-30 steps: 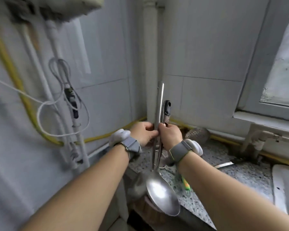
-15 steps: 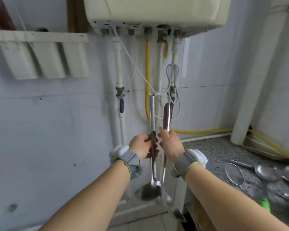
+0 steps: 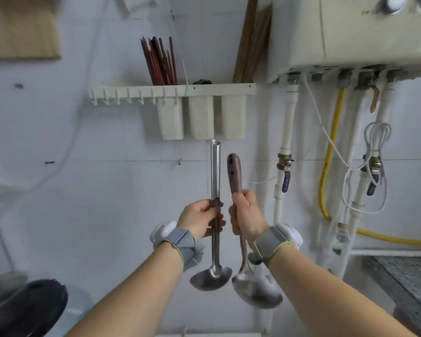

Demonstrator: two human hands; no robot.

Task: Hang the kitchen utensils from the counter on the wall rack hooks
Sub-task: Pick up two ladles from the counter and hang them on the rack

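Observation:
My left hand grips a steel ladle by its tubular handle, held upright with the bowl hanging below. My right hand grips a second ladle with a dark wooden handle, its steel bowl low and blurred. The two utensils stand side by side, a little apart. Above them on the wall is the white rack with a row of small hooks along its left part; the hooks carry nothing. The handle tops sit below the rack.
Three white holders hang under the rack's right part, with dark red chopsticks above. A water heater with pipes and a yellow hose fills the right. The speckled counter is lower right; dark pots lower left.
My view has swung left from the counter corner to the wall rack. Both hands carried the ladles along, raised them, and moved them slightly apart.

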